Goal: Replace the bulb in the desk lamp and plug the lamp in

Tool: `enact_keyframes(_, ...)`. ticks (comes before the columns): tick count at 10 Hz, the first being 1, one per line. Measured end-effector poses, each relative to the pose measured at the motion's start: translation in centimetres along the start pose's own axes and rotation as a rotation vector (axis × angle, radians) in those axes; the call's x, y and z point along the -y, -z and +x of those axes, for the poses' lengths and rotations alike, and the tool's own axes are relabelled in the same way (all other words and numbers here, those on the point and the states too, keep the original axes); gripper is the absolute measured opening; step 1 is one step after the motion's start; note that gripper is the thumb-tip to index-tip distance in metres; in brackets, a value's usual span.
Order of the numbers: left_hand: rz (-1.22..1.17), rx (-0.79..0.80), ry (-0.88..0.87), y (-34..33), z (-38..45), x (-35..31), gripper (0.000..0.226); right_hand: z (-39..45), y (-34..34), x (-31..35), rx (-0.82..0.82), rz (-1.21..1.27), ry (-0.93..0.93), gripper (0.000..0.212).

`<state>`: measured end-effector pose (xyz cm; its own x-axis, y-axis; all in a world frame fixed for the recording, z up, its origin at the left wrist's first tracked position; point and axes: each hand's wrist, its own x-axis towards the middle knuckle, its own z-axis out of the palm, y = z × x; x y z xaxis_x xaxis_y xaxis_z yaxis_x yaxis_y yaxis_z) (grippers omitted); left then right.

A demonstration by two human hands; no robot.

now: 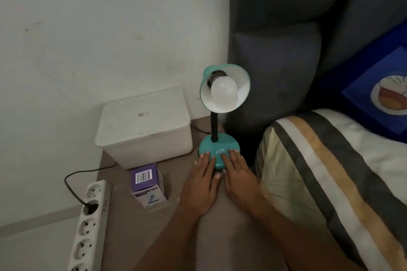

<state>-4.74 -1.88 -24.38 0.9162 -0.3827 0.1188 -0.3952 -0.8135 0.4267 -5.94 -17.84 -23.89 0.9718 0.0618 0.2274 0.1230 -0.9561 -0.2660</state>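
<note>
A teal desk lamp stands on the bedside table, its round base (217, 145) marked ATN and its shade (229, 79) tilted toward me. A white bulb (224, 92) sits screwed in the shade. My left hand (202, 180) and my right hand (237, 174) both rest on the base's front, fingers spread flat over it, thumbs at its near edge. A black cord (72, 185) runs from behind the white box to a plug (90, 206) seated in the second socket of a white power strip (88, 226). A purple bulb carton (147, 183) stands left of my hands.
A white lidded box (143, 125) sits against the wall behind the carton. A grey padded headboard (275, 61) rises right behind the lamp. A striped pillow (330, 171) and a blue cushion (378, 94) lie on the bed to the right.
</note>
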Motion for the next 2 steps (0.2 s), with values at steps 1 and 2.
enact_keyframes(1,0.017,0.059,0.011,0.8,0.1,-0.2,0.062,0.7,0.3,-0.3,0.001,0.030,0.033,0.047)
enact_keyframes(2,-0.015,0.125,0.020,2.3,-0.9,-1.2,0.064,0.7,2.4,-0.2,0.174,0.173,-0.044,0.053)
